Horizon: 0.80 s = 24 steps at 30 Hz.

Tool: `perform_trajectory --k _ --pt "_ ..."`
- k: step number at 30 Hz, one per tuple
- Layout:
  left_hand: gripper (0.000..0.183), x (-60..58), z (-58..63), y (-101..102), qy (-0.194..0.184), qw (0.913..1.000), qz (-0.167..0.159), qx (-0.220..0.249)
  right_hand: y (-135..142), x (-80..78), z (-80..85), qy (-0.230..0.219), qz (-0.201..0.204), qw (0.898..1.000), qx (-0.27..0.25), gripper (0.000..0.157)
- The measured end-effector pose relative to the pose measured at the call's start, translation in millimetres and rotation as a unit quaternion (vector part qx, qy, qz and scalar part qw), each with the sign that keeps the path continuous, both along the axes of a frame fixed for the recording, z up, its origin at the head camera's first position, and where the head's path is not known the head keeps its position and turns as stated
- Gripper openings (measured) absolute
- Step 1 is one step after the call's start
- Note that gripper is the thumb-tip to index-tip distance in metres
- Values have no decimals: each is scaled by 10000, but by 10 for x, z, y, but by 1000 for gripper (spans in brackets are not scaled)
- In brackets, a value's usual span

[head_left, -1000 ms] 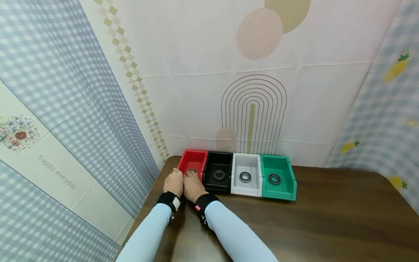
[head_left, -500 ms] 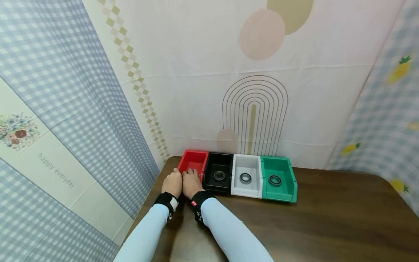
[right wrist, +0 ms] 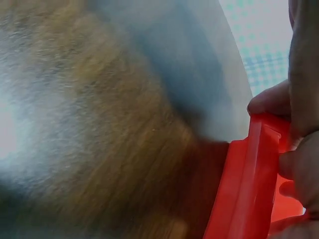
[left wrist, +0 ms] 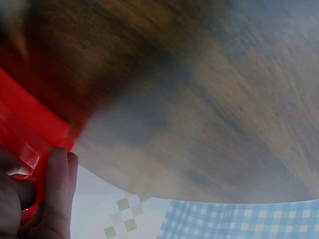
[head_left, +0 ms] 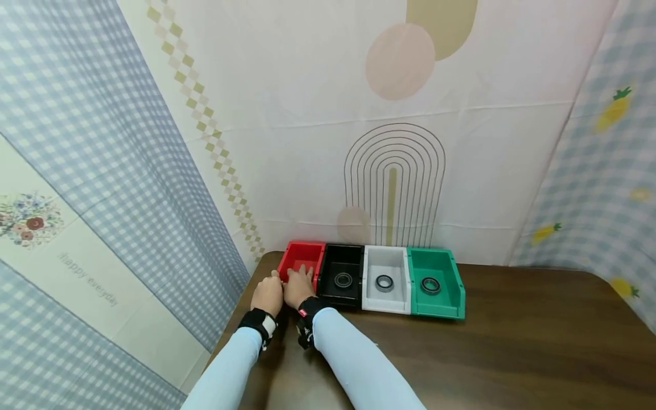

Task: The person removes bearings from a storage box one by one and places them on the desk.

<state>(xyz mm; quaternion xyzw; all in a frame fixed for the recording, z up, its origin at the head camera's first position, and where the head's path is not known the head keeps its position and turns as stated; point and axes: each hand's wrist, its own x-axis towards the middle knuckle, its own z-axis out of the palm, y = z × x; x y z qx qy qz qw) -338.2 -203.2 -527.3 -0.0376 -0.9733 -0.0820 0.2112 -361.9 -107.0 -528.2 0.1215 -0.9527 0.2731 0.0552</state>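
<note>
A red bin stands at the left end of a row of bins. My left hand grips its front left corner. The left wrist view shows two fingers along the outside of the red wall, with other fingers inside. Over the red front wall reaches my right hand, its fingers spread and extended down into the bin. At the bin's corner, in the right wrist view, lies the right thumb. The part of the bin floor beneath the right hand is hidden.
To the right stand a black bin, a white bin and a green bin, side by side. Each has a ring-shaped bearing in it. The brown table extends to the right. A patterned cloth hangs behind.
One second ago a bearing showed in the red bin at my right fingertips; now my right hand hides that spot. The right fingers have spread and straightened. My left hand stays at the bin.
</note>
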Motion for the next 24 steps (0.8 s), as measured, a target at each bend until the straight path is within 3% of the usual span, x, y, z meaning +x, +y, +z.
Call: perform_trajectory --k 4,14,18,21,24 --pt "23 17 -27 0 -109 9999 87 -5 -26 -26 -36 -30 -97 9998 152 36" --pt "21 19 -85 32 136 9998 139 -52 -62 -110 -74 -366 -393 9976 446 44" --pt "18 3 -95 47 363 9992 152 -98 -72 -156 -78 -156 -454 9963 719 37" --pt "16 -16 -108 40 481 9986 181 -139 -86 -186 -75 -50 -537 9962 687 27" --pt "14 -26 -118 29 470 9986 202 -134 -104 -221 -83 -143 -699 9957 592 27"
